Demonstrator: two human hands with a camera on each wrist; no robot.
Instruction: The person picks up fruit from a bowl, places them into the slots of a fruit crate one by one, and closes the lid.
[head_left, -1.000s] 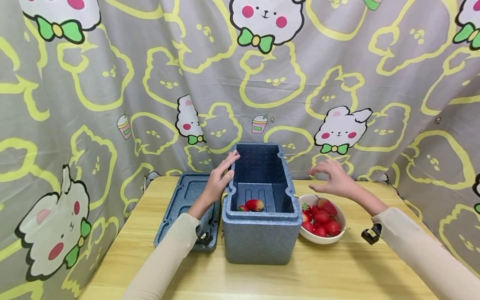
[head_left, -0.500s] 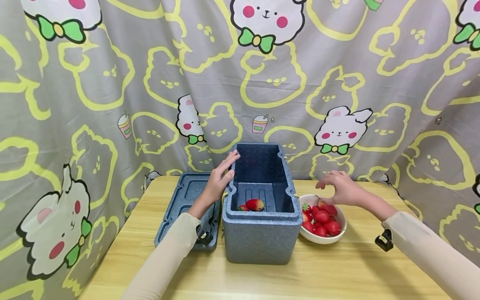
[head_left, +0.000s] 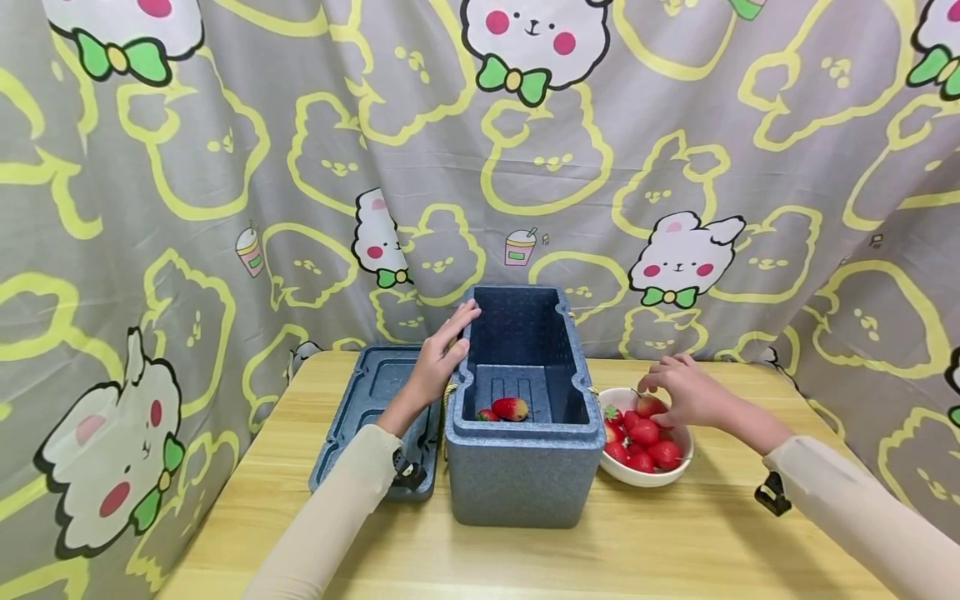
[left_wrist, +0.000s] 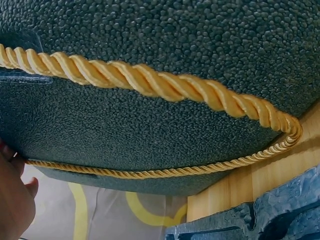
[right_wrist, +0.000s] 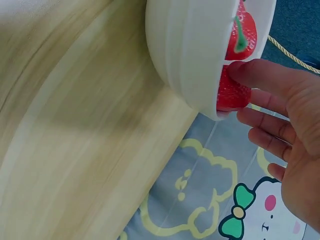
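My left hand (head_left: 435,367) rests with extended fingers on the left rim of a speckled blue-grey foam box (head_left: 521,483). Its lid is off, and two red strawberries lie inside near the front wall; the larger strawberry (head_left: 510,409) has a pale tip. To the box's right, a white bowl (head_left: 637,478) holds several strawberries. At the bowl's back right, my right hand (head_left: 690,393) pinches a strawberry (right_wrist: 234,92) between thumb and fingers; the right wrist view shows the thumb on its side. That strawberry is still within the bowl's rim.
The box's lid (head_left: 360,408) lies on the wooden table (head_left: 510,562) left of the box. A twisted gold rope (left_wrist: 165,85) hangs along the box's left side. Behind the table hangs a grey curtain (head_left: 442,125) with cartoon prints.
My right hand has moved right and down from above the bowl to the strawberry at its back right, its fingers closing on it. The left hand has kept its place on the rim.
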